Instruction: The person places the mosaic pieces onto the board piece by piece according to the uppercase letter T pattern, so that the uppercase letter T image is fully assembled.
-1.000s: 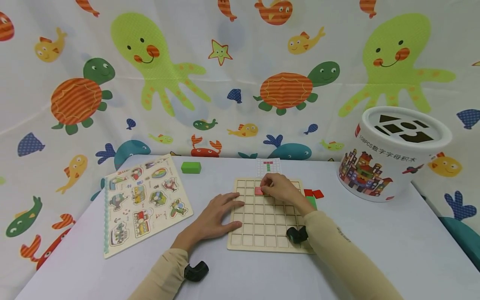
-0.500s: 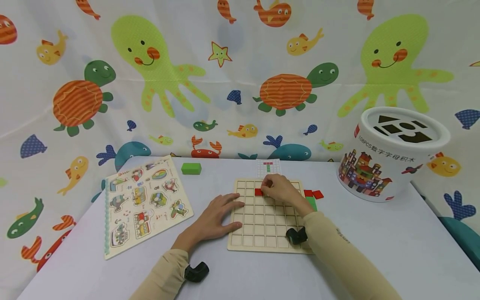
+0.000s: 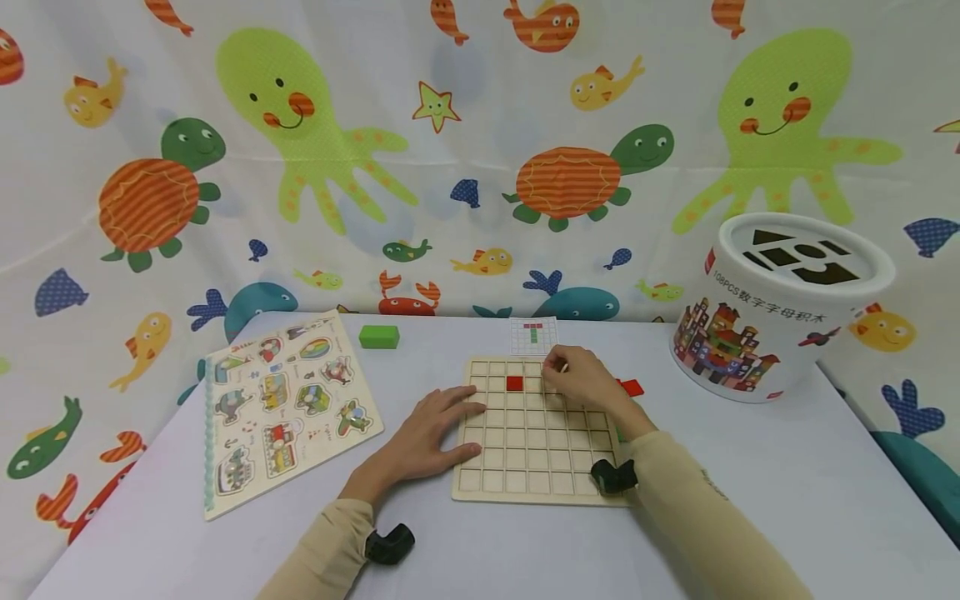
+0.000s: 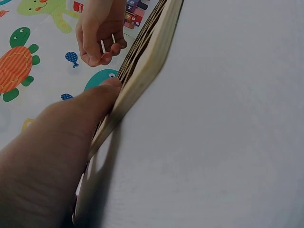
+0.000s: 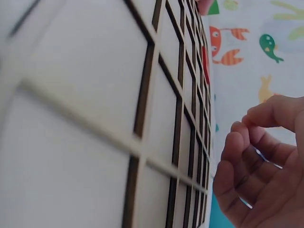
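In the head view a square wooden grid board (image 3: 525, 467) lies on the table. One red square tile (image 3: 514, 383) sits in a cell near its top; the right wrist view catches this tile (image 5: 205, 65) at a slant. My left hand (image 3: 429, 433) rests on the board's left edge, fingers spread, thumb (image 4: 107, 92) against the rim. Over the upper right cells is my right hand (image 3: 581, 379), its fingers (image 5: 232, 152) loosely bent with nothing visible between them. Loose red tiles (image 3: 630, 387) lie right of the board, partly hidden by the right wrist, beside a sliver of green.
A small grid card (image 3: 533, 336) with red and green squares lies behind the board. On the left are a picture puzzle board (image 3: 292, 408) and a green block (image 3: 379, 337). A white bucket (image 3: 783, 308) stands at the right. A patterned cloth (image 3: 480, 150) hangs behind.
My right hand has let go of the red tile and moved right, leaving the tile in its cell in full view. The left hand stays where it was.
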Available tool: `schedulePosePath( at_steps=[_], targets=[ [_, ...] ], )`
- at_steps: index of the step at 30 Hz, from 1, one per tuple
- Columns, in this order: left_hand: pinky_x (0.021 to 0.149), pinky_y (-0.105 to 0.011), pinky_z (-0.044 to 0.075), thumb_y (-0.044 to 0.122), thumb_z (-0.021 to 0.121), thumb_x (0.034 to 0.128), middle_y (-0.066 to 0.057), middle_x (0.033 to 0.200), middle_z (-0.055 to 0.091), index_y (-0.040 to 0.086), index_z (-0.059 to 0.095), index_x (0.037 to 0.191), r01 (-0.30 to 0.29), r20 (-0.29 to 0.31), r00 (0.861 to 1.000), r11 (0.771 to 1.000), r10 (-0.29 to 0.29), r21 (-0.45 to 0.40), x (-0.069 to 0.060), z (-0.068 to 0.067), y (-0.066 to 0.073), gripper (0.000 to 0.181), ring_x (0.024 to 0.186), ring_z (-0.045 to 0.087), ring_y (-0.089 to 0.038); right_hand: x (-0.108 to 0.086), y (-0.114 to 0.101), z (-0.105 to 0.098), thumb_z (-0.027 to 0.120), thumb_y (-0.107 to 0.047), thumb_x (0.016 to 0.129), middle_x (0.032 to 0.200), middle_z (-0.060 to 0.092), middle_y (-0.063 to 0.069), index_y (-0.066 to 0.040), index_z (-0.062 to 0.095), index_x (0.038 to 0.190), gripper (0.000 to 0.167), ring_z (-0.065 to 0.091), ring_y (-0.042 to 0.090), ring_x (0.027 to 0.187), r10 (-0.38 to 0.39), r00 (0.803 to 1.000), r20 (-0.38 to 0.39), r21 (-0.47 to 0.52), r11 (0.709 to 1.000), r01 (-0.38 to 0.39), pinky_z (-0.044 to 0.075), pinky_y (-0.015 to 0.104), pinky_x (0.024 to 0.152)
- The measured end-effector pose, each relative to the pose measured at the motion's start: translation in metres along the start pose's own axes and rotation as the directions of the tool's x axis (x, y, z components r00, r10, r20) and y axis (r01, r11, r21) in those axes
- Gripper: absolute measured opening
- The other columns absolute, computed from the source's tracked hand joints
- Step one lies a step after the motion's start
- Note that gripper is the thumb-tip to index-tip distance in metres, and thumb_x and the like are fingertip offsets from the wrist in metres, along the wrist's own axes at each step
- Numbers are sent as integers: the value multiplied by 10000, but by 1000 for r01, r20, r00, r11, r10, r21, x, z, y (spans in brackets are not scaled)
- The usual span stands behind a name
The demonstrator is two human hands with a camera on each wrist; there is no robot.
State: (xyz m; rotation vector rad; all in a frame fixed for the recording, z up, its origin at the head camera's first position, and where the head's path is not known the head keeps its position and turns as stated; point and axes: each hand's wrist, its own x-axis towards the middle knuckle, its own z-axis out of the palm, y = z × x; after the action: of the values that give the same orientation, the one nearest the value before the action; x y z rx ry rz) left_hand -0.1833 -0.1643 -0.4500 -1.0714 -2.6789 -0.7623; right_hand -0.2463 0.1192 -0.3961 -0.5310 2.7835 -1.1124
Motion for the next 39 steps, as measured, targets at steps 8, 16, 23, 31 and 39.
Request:
schedulePosePath(
  at_steps=[8,16,23,31,39],
  targets=[
    [1113,-551,266,432,656,854,-109,1459,420,176,550,1306,1,-2,1000,1000,-1,0,0,-2,0,530,1352,381,-288,-11,16,-10,542,-183,924,869,624,69,-85,630,928,132,528,147,687,2,999,-37,12,1000,-2,446,272,609],
    [1117,-541,266,436,649,857,-108,1463,414,177,545,1311,-2,3,1000,1000,2,3,0,-3,-1,533,1354,378,-286,-21,29,-22,563,-183,922,864,615,77,-76,629,938,127,517,153,698,30,998,-59,18,999,-29,433,265,603],
    [1101,-549,283,442,654,851,-114,1452,429,179,555,1302,-16,-23,1000,1000,17,8,1,-3,-1,531,1339,396,-295,-29,44,-33,571,-184,923,869,615,86,-56,621,972,146,530,147,666,85,995,-59,15,996,-85,451,253,583],
    [1116,-545,266,441,644,858,-105,1463,416,187,539,1318,1,0,1000,1000,-1,6,0,0,1,536,1353,382,-283,-42,59,-44,567,-164,929,846,610,92,-34,603,973,142,512,144,696,125,989,-75,-11,992,-126,446,238,595],
    [1128,-530,251,453,634,862,-79,1476,402,200,535,1324,27,7,1000,1000,-27,9,0,1,0,536,1366,365,-261,-51,68,-53,565,-193,932,852,586,94,-38,553,1064,204,497,167,703,168,984,-59,-36,985,-171,410,277,588]
  ],
)
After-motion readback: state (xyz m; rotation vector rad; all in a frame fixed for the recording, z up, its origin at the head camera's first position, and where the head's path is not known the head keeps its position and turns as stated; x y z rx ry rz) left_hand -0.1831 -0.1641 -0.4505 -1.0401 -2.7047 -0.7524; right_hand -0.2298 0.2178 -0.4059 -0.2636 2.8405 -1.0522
